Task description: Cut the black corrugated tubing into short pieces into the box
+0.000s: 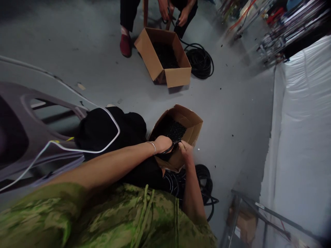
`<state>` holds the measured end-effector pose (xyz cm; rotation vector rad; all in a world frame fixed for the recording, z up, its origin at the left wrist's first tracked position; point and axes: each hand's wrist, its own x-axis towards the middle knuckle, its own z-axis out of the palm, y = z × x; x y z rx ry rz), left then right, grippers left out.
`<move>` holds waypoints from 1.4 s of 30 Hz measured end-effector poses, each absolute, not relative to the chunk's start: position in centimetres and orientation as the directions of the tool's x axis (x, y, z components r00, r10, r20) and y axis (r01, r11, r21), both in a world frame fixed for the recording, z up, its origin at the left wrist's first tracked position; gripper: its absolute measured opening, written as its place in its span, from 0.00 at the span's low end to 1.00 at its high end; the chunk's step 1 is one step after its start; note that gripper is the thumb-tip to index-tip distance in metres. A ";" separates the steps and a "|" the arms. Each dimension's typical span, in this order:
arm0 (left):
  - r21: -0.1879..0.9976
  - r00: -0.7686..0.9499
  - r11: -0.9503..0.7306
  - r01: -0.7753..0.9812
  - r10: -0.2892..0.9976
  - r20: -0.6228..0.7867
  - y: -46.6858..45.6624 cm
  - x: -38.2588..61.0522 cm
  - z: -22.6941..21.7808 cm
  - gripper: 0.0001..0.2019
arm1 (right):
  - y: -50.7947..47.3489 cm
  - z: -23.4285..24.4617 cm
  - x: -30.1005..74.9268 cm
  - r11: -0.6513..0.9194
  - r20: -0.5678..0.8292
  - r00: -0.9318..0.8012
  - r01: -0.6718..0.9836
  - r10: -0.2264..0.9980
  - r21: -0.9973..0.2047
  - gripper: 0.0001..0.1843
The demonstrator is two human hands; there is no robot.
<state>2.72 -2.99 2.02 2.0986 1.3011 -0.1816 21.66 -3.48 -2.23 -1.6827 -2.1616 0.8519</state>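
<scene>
My left hand (163,144), with a bracelet at the wrist, is closed around what look like dark-handled scissors (169,150). Close beside it, my right hand (185,150) pinches the end of a thin black hose (178,141); its fingers nearly meet the scissors. Both hands are over the near edge of an open cardboard box (195,129). Small black cut pieces (176,130) cover part of the box's bottom. A coil of black hose (205,182) lies on the floor below the box, partly hidden by my right forearm.
Across from me, a seated person's hands (163,9) work with scissors above another cardboard box (178,76), beside a black hose coil (201,63). A grey plastic chair (15,94) and white cable (88,151) are at left. A metal frame (269,215) stands lower right.
</scene>
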 end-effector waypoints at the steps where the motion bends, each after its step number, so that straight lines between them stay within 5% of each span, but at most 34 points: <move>1: 0.447 0.499 -0.302 0.842 0.750 -0.435 -3.0 2.8 2.0 0.19 | -3.5 -2.4 21.7 0.152 -0.138 -0.285 0.791 0.948 -0.592 0.21; 9: 0.488 0.506 -0.298 0.821 0.775 -0.379 -2.8 2.8 0.7 0.17 | -3.2 -2.1 22.4 0.169 -0.132 -0.283 0.820 0.950 -0.547 0.19; 19: 0.500 0.493 -0.208 0.841 0.677 -0.547 -2.2 2.7 2.4 0.19 | -2.9 -1.8 22.2 0.289 -0.134 -0.384 0.845 0.914 -0.450 0.19; 42: 0.501 0.475 -0.246 0.830 0.783 -0.401 -2.5 2.8 2.1 0.16 | -1.8 -2.0 23.6 0.221 -0.116 -0.313 0.846 0.943 -0.485 0.19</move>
